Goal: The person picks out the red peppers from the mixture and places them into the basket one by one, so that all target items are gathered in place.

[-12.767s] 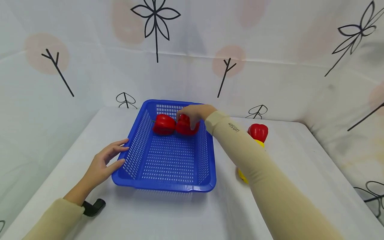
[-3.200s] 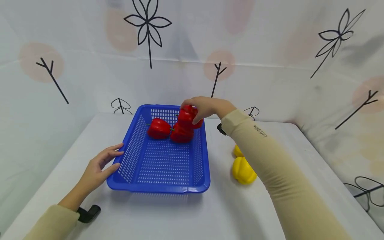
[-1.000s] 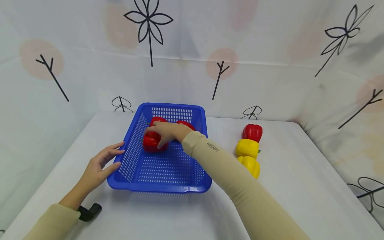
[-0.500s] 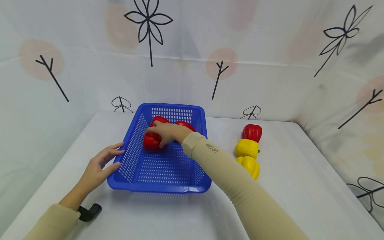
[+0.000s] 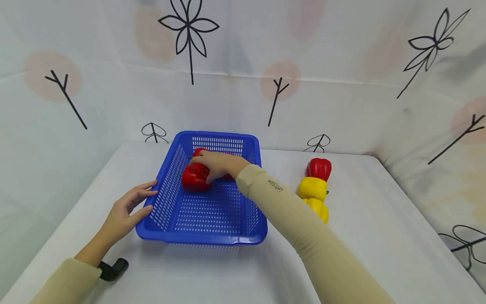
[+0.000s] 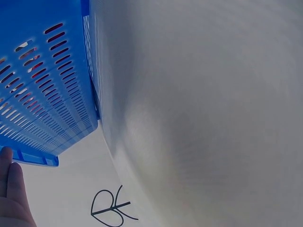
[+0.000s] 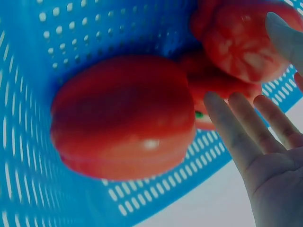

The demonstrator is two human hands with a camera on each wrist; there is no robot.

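A blue perforated basket (image 5: 201, 240) stands on the table with red bell peppers inside. My right hand (image 5: 216, 164) is over its left half, just above and beside the front red bell pepper (image 5: 193, 181). In the right wrist view, the fingers (image 7: 234, 130) are extended and spread, apart from the large red bell pepper (image 7: 123, 118); the thumb overlaps another bell pepper (image 7: 244, 42). My hand partly hides two more red bell peppers behind it, one at the back (image 5: 199, 151) and one to the right (image 5: 228, 177). My left hand (image 5: 123, 211) rests relaxed fingers on the basket's left rim.
Right of the basket, a red bell pepper (image 5: 319, 169) and two yellow bell peppers, one in the middle (image 5: 312, 188) and one in front (image 5: 319, 210), stand in a row on the white table (image 5: 372, 219). A patterned cloth wall (image 5: 235, 101) closes off the back.
About three seconds ago my right hand held a red bell pepper at the basket's back right; afterwards it held one at the front left. Now its fingers have loosened and it has shifted slightly right.
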